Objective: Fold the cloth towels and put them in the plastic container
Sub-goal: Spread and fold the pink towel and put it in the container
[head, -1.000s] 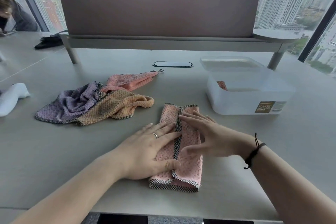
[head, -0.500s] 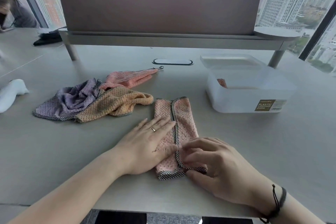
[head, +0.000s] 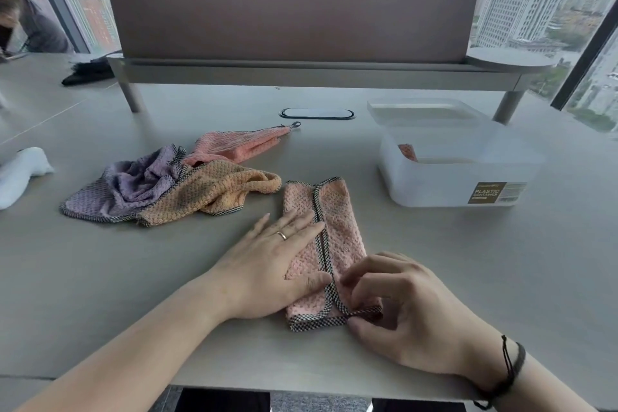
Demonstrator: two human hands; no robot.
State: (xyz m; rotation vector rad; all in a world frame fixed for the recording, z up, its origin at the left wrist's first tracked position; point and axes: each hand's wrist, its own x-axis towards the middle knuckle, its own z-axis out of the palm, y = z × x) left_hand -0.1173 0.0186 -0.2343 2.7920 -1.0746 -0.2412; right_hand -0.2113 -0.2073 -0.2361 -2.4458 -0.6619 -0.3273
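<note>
Pink waffle-weave cloth towel with checked black-and-white trim: folded lengthwise, lying on the grey desk near its front edge. Left hand: flat, fingers straight, pressing the towel's left half. Right hand: grip pinching the near trimmed corner. Translucent white plastic container: right of the towel, open, a pink towel inside. Purple, orange and pink crumpled towels: heaped left.

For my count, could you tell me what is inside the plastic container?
Inside the plastic container, a pink patterned cloth shows against the left wall; the frosted walls hide the rest.
</note>
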